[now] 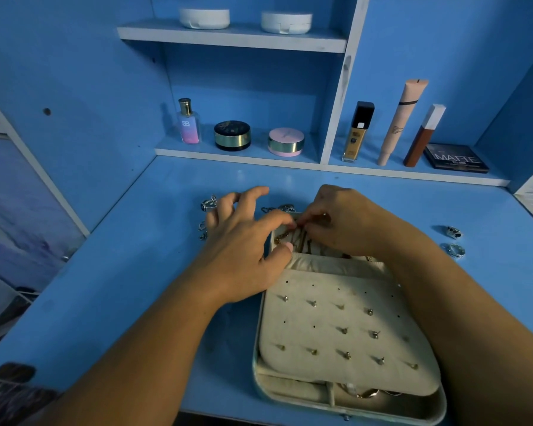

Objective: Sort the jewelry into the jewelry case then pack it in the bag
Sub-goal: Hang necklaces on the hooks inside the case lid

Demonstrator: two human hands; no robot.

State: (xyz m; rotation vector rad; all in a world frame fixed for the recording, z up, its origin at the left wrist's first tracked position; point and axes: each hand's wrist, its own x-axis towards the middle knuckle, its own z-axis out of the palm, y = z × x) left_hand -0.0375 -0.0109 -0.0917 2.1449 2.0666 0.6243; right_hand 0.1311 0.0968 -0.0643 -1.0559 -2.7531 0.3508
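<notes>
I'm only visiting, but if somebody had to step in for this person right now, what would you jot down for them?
Left hand: thumb on the jewelry case at its pocket edge, index fingertip at the gold chain; whether it pinches cannot be told.
Right hand: fingers curled, pinching that chain in the case's far section.
Done: studs sit in the earring panel; gold pieces lie in the near compartment.
Left: rings right of the case, silver pieces to its left and a silver chain behind it lie on the table. No bag in view.
</notes>
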